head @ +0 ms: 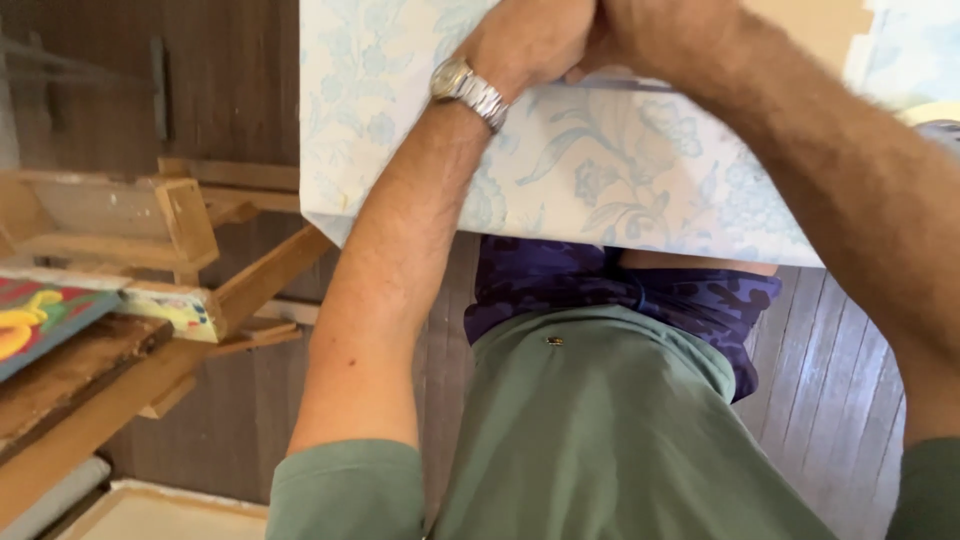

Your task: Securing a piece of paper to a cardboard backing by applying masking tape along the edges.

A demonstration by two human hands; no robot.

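— So, where are the hands?

— Both are at the top edge of the view, pressed together over a large sheet of white paper printed with pale blue flowers (pixel 620 170). The left hand (pixel 525 40), with a silver metal wristwatch (pixel 468 90) on its wrist, touches the right hand (pixel 680 35).

— And the grip?

— Both seem closed near the sheet's upper part, but the fingers are cut off, so I cannot tell what they pinch.

— Anything around?

— A wooden easel (pixel 150 230) with a colourful painted canvas (pixel 40 320) stands at the left, above a dark wooden plank floor (pixel 830 370).
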